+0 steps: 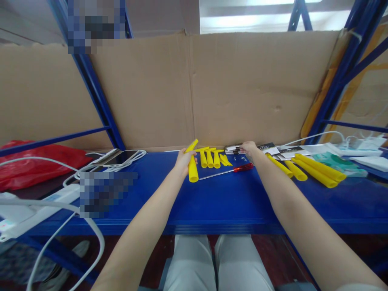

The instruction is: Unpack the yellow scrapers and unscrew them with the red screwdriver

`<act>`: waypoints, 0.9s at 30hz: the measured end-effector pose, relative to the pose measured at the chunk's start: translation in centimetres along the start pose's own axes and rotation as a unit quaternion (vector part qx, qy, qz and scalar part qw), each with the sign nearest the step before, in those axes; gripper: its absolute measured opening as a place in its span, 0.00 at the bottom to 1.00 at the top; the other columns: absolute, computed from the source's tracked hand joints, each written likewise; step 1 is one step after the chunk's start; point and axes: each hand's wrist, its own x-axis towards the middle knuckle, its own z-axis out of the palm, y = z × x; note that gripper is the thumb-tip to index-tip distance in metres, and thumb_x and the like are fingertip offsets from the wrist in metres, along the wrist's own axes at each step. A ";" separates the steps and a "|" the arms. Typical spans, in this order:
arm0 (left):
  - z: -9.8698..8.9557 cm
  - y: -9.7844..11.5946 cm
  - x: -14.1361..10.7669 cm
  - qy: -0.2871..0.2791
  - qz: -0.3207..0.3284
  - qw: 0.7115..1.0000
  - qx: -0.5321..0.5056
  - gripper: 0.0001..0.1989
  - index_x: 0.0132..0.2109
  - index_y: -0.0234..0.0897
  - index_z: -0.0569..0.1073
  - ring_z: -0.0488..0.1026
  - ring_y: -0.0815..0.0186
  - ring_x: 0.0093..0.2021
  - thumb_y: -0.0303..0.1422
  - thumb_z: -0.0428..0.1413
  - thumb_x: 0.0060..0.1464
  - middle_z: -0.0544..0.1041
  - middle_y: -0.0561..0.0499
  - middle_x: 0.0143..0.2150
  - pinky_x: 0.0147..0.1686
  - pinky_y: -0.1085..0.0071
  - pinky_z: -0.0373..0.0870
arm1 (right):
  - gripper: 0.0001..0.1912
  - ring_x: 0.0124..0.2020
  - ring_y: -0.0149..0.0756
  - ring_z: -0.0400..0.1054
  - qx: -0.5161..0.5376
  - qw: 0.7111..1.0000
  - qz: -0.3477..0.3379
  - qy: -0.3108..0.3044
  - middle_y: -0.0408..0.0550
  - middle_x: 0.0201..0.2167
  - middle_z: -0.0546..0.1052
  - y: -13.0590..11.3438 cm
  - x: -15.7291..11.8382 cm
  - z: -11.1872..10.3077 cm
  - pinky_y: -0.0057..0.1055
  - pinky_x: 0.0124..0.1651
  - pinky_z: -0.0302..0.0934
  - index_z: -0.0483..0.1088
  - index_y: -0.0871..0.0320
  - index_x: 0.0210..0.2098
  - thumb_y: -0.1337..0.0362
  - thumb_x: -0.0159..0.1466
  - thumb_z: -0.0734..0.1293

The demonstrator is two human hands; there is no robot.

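My left hand [182, 161] is closed around a yellow plastic tube [193, 171], its open round end tilted toward me and a narrow yellow part sticking up past my fingers. Just right of it, several similar yellow T-shaped pieces [210, 159] stand in a row, with small yellow pointed pieces [224, 160] beside them. My right hand [249, 148] reaches to the back of the table, fingers pinched together over small black parts [235, 152]; whatever is between the fingertips is too small to make out. Between the hands lies a screwdriver [243, 167] with a red handle, near tiny screws [243, 159].
Longer yellow tubes [318, 171] lie at the right by printed cards [289, 152] and a green plastic bag [339, 163]. Left are a phone-like device [119, 158], white cables [138, 155], a power strip [39, 210] and a red bag [42, 165]. A cardboard wall [242, 89] closes the back.
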 end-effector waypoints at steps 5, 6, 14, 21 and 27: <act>0.4 0.2 -0.8 -0.023 -0.009 1.000 0.004 0.19 0.51 0.35 0.59 0.61 0.75 0.12 0.21 0.50 0.52 0.67 0.59 0.20 0.14 0.78 0.57 | 0.18 0.39 0.36 0.68 -0.005 0.998 0.058 0.028 0.55 0.43 0.71 0.1 0.2 0.7 0.35 0.39 0.67 0.65 0.65 0.48 0.64 0.60 0.65; 0.4 0.2 -0.9 -0.032 -0.009 0.999 0.007 0.17 0.49 0.34 0.60 0.61 0.75 0.12 0.21 0.49 0.52 0.67 0.59 0.19 0.13 0.78 0.57 | 0.17 0.36 0.35 0.69 -0.004 0.998 0.060 0.029 0.55 0.38 0.72 0.0 0.1 0.8 0.32 0.35 0.67 0.66 0.67 0.47 0.68 0.58 0.67; 0.6 0.3 -1.4 -0.067 -0.045 0.997 0.021 0.03 0.33 0.34 0.64 0.57 0.76 0.10 0.24 0.48 0.54 0.64 0.58 0.16 0.10 0.78 0.54 | 0.29 0.22 0.27 0.66 0.007 0.998 0.062 0.002 0.45 0.29 0.72 -0.7 -0.9 0.8 0.26 0.24 0.65 0.57 0.59 0.54 0.74 0.54 0.67; 0.3 -0.2 -1.1 -0.157 -0.048 0.983 0.082 0.07 0.26 0.35 0.63 0.57 0.76 0.09 0.23 0.53 0.48 0.65 0.56 0.15 0.09 0.79 0.54 | 0.33 0.23 0.28 0.68 -0.025 0.998 0.060 -0.013 0.48 0.36 0.74 -1.0 -1.6 -0.2 0.26 0.24 0.64 0.57 0.54 0.55 0.71 0.51 0.69; -0.1 -0.2 -1.3 -0.226 -0.036 0.962 0.147 0.07 0.24 0.35 0.63 0.56 0.76 0.09 0.23 0.51 0.47 0.64 0.56 0.14 0.08 0.79 0.52 | 0.31 0.37 0.36 0.69 -0.169 0.979 -0.117 -0.008 0.57 0.50 0.69 -1.4 -4.0 -0.6 0.31 0.37 0.65 0.61 0.59 0.54 0.70 0.51 0.68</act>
